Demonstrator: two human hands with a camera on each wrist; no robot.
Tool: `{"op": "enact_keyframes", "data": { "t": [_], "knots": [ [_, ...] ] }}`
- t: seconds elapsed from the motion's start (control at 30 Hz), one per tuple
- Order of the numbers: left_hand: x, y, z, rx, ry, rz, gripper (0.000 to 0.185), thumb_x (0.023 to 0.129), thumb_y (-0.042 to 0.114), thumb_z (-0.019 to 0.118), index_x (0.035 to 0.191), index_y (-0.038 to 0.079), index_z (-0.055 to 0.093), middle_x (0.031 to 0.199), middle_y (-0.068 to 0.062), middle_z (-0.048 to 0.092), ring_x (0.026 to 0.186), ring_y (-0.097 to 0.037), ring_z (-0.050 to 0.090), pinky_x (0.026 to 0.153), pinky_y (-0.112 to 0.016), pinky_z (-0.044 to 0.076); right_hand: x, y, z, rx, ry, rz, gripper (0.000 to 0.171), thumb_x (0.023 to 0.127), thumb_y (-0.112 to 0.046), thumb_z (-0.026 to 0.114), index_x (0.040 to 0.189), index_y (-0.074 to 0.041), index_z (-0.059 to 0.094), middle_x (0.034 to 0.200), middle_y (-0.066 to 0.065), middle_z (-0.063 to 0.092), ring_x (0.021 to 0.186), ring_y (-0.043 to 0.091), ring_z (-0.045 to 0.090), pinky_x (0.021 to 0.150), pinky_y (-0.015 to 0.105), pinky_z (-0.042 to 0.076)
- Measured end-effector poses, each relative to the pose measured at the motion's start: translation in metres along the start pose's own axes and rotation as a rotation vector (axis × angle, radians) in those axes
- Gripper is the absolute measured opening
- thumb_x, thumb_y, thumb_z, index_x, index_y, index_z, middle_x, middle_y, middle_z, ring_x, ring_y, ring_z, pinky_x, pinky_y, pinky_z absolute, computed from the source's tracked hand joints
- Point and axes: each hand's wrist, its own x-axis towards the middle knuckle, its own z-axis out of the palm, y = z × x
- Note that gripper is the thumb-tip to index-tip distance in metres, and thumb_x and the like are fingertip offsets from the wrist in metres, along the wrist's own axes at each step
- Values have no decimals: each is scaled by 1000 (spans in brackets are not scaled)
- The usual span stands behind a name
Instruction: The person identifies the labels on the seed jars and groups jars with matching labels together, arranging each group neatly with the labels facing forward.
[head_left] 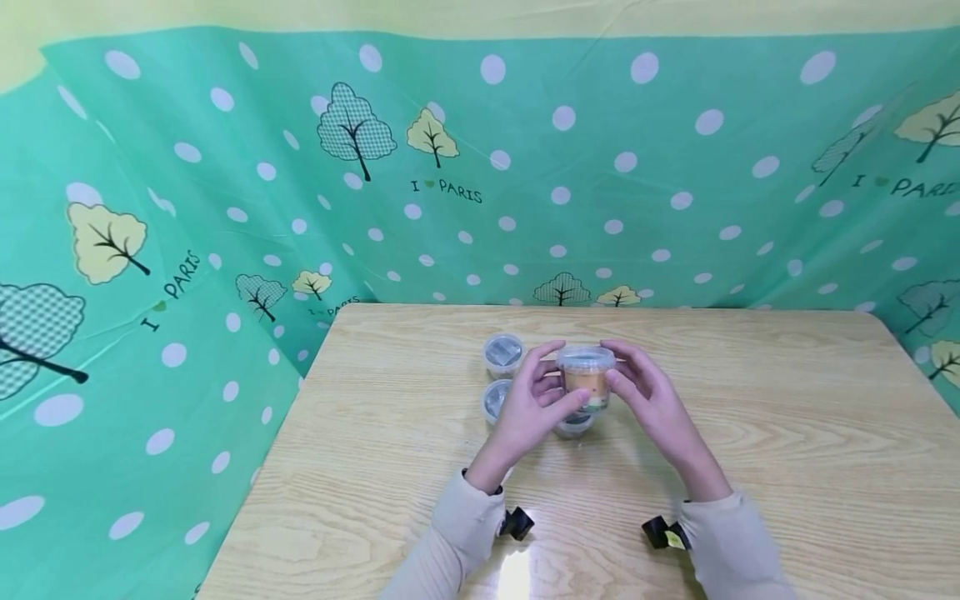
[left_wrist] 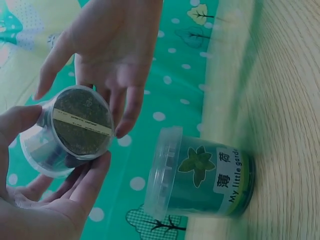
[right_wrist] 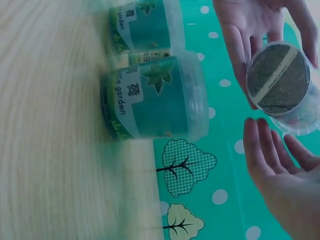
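1. Both hands hold one clear lidded tub (head_left: 587, 377) lifted above the wooden tabletop (head_left: 750, 433), near its far middle.
2. The left hand (head_left: 528, 408) grips the tub's left side, thumb and fingers (left_wrist: 85, 185) curled round its wall.
3. The right hand (head_left: 652, 396) touches the tub's right side with nearly straight fingers (right_wrist: 260, 150).
4. A green-labelled tub (left_wrist: 205, 177) stands on the tabletop just below the held tub.
5. Two more tubs (head_left: 502, 354) stand just left of the held tub.
6. A green dotted cloth (head_left: 225, 167) hangs behind.
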Motion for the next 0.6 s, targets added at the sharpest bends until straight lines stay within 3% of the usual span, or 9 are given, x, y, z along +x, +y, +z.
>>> {"op": "enact_keyframes", "data": {
  "t": [0.17, 0.33, 0.6],
  "knots": [
    [0, 0, -2, -13, 36, -31, 73, 87, 14, 77, 148, 17, 37, 129, -15, 60, 113, -25, 62, 100, -36, 54, -1, 3, 4, -12, 49, -6, 44, 107, -15, 43, 146, 4, 38, 144, 25, 43, 115, 0, 56, 93, 14, 51],
    [-2, 0, -4, -12, 63, -64, 67, 87, 17, 77, 144, 13, 41, 129, -14, 61, 113, -26, 62, 100, -37, 54, -1, 3, 9, -6, 60, 2, 45, 106, -15, 45, 145, 5, 38, 143, 26, 45, 112, 0, 57, 92, 15, 53],
    [-3, 0, -4, -27, 77, -48, 64, 87, 16, 77, 142, 12, 44, 127, -13, 61, 111, -25, 63, 97, -36, 55, -1, 3, 15, 5, 47, 22, 48, 104, -13, 50, 146, 5, 36, 142, 23, 44, 115, 1, 55, 95, 13, 50]
  ]
}}
